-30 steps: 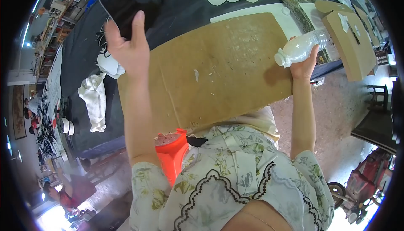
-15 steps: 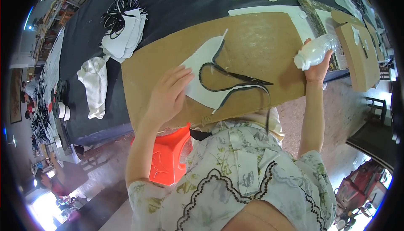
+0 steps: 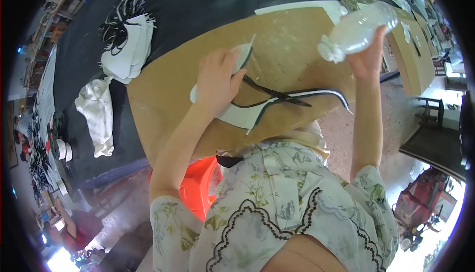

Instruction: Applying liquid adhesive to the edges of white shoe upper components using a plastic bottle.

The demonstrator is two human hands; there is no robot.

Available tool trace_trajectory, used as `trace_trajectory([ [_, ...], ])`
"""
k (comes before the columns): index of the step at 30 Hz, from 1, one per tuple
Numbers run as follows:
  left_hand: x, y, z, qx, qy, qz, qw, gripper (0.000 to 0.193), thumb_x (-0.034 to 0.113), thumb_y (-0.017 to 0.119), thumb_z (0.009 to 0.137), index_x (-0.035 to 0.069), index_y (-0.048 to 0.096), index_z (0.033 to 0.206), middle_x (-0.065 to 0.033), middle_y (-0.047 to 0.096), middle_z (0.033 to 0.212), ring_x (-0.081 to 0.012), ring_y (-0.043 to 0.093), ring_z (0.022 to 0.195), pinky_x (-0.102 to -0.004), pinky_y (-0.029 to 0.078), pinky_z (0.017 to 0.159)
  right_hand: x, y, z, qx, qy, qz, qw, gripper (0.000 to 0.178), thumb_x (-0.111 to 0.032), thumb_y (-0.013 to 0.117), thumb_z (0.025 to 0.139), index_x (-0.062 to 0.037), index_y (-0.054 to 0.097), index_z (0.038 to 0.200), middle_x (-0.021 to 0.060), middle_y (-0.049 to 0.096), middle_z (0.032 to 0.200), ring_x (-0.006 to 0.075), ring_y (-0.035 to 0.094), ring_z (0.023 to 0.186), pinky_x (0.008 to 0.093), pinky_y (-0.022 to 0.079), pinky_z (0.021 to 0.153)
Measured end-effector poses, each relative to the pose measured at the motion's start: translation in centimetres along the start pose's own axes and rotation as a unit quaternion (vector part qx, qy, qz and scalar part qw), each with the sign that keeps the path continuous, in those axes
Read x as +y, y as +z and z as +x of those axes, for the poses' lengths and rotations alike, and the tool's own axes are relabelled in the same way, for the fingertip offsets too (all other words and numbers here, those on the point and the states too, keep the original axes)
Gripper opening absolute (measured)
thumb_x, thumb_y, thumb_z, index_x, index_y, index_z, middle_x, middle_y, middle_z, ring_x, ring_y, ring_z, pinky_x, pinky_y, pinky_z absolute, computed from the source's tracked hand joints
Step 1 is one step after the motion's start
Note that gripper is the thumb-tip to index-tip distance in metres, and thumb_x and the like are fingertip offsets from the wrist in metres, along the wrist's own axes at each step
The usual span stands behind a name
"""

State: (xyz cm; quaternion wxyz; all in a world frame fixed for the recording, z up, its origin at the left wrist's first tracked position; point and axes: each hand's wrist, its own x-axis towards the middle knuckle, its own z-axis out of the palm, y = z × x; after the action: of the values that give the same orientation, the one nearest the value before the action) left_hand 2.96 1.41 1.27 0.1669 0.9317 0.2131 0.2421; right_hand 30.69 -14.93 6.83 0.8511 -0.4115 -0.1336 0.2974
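Note:
My right hand (image 3: 367,56) is wrapped round a translucent plastic bottle (image 3: 363,28) with whitish contents. The bottle is tilted, its white mouth end pointing lower left over the brown board. My left hand (image 3: 217,80) rests on a flat white cut piece (image 3: 242,116), thumb apart from the fingers; the fingertips are partly hidden. A dark strip with a white edge (image 3: 316,93) lies along the piece's curved edge. Its loose tail stretches right and crosses another black strip (image 3: 269,91). The hand covers the piece's middle.
The brown board (image 3: 292,29) lies on a dark tabletop (image 3: 198,4). To the left are a stack of white pieces with black straps (image 3: 131,44) and a crumpled white cloth (image 3: 96,116). A cardboard box (image 3: 410,59) stands right. An orange-red stool (image 3: 198,185) is below the table edge.
My left hand has moved up and right over the white piece. My right hand has raised the bottle leftward over the board. The strip's tail, hanging down before, now stretches right.

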Motion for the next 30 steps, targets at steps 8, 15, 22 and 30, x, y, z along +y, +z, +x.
trace_trajectory([
  [8,2.2,0.7,-1.4,-0.036,0.127,-0.026,0.991,0.015,0.012,0.066,0.073,0.008,0.059,0.085,-0.0055,0.056,0.083,-0.0241,0.055,0.079,-0.0349,0.047,0.067,1.9,1.8,-0.6,0.016,0.058,0.040,0.997,0.058,-0.053,0.037,0.090,-0.0098,0.039,0.129,0.0080,0.049,0.124,0.0275,0.045,0.116,0.0452,0.035,0.098],
  [15,4.5,0.5,-3.8,-0.014,0.103,0.019,0.994,0.026,0.021,0.065,0.077,0.006,0.062,0.098,-0.0085,0.059,0.101,-0.0265,0.056,0.093,-0.0370,0.047,0.079,1.9,1.6,-1.2,0.056,0.071,0.056,0.994,0.057,-0.052,0.035,0.092,-0.0087,0.039,0.129,0.0085,0.049,0.124,0.0269,0.045,0.116,0.0433,0.037,0.097],
  [22,1.5,-1.9,-4.7,-0.110,0.167,-0.043,0.979,0.034,0.024,0.064,0.078,0.004,0.060,0.105,-0.0083,0.057,0.113,-0.0268,0.053,0.107,-0.0380,0.044,0.090,6.2,4.0,-1.1,0.075,-0.046,-0.084,0.993,0.046,-0.029,0.059,0.087,-0.0007,0.045,0.121,0.0101,0.057,0.111,0.0190,0.057,0.099,0.0327,0.045,0.088],
  [30,-1.3,-3.5,-4.7,-0.038,0.083,-0.004,0.996,0.033,0.015,0.065,0.077,0.004,0.058,0.107,-0.0099,0.060,0.107,-0.0279,0.055,0.104,-0.0365,0.046,0.084,11.7,11.1,-3.2,-0.037,-0.284,-0.411,0.866,0.041,-0.019,0.072,0.077,0.0018,0.052,0.107,0.0086,0.061,0.098,0.0155,0.059,0.086,0.0283,0.047,0.078],
])
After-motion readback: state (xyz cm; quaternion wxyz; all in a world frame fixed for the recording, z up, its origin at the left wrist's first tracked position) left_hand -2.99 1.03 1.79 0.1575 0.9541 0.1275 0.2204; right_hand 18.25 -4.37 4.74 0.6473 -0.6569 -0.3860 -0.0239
